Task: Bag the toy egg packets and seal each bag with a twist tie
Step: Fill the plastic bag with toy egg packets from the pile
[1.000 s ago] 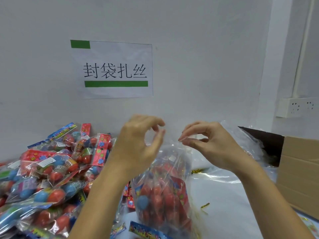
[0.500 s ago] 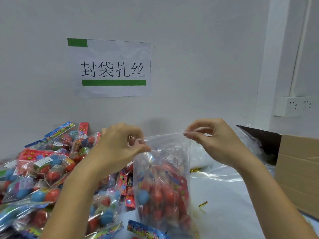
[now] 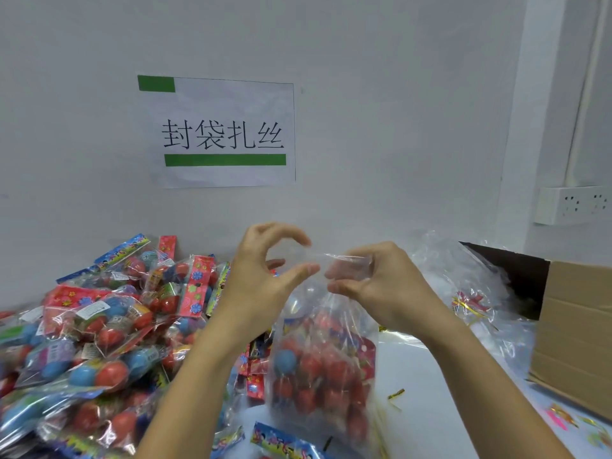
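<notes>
Wall (image 3: 397,94): white, closes the far edge of the desk; a paper sign (image 3: 225,134) with green bars is stuck on it, a socket (image 3: 573,205) at the right.

Desk (image 3: 440,385): white top, bare strip between the bag and the box, the only open room ahead of me.

Pile of egg packets (image 3: 99,326): fills the left side up to the wall, runs off the left and near edges.

Box (image 3: 576,329): brown cardboard, at the right edge, open mouth toward the pile; loose clear bags (image 3: 463,276) lie between it and my hands.

Bag (image 3: 324,359): clear, upright at centre, filled with red and blue egg packets, base on the desk, touching the pile on its left.

My right hand (image 3: 381,286): pinches the gathered bag neck, fingers curled round the film.

My left hand (image 3: 261,276): just beside the neck, thumb and fingers curved in a ring; I cannot tell if they hold the film.

Twist ties (image 3: 395,394): gold, scattered on the bare strip right of the bag.
</notes>
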A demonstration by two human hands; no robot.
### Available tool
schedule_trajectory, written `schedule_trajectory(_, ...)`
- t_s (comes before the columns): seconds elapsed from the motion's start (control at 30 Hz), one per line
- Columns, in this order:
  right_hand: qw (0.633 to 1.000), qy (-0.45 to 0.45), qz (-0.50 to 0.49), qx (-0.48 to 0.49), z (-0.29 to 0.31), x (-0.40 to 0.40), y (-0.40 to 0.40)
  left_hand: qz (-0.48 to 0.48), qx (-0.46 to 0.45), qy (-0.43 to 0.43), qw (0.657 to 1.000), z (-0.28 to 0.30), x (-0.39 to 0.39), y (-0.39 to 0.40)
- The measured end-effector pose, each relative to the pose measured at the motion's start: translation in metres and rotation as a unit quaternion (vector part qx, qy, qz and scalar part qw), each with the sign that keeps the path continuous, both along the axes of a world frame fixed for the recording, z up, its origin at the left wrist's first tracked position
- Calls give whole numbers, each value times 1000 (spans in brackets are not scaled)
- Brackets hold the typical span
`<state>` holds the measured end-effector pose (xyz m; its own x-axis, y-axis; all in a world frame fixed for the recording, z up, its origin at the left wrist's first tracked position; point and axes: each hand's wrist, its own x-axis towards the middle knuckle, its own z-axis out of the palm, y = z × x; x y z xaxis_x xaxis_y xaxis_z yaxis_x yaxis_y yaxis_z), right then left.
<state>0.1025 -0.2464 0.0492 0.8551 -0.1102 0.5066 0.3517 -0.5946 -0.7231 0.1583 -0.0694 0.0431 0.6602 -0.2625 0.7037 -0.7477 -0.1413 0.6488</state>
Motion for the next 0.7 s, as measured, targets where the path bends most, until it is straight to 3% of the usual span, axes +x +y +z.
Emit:
schedule_trajectory(0.1,1000,-15,-6,9,0,-1,0,34,45,135,989,-5,11,17)
schedule_trajectory(0.17,1000,-20,-12,6,1,-1,1,34,146,217,964,-10,20,35)
schedule_trajectory(0.23,999,-31,-25,5,2,-1,2,-4,268,243,932,-17,23,44)
schedule_trajectory(0.3,999,-40,-26,6,2,-1,3,-45,317,251,914,-28,23,39)
schedule_trajectory(0.4,998,-57,-17,13,1,-1,9,-114,266,265,920,-39,20,15)
schedule_trajectory(0.5,997,-71,-13,13,0,1,14,-171,209,218,938,-45,12,-12)
schedule_trajectory(0.63,996,-77,5,35,0,-2,23,-186,87,197,959,-48,2,-41)
schedule_trajectory(0.7,996,-74,29,43,2,-4,29,-143,22,194,970,-49,0,-51)
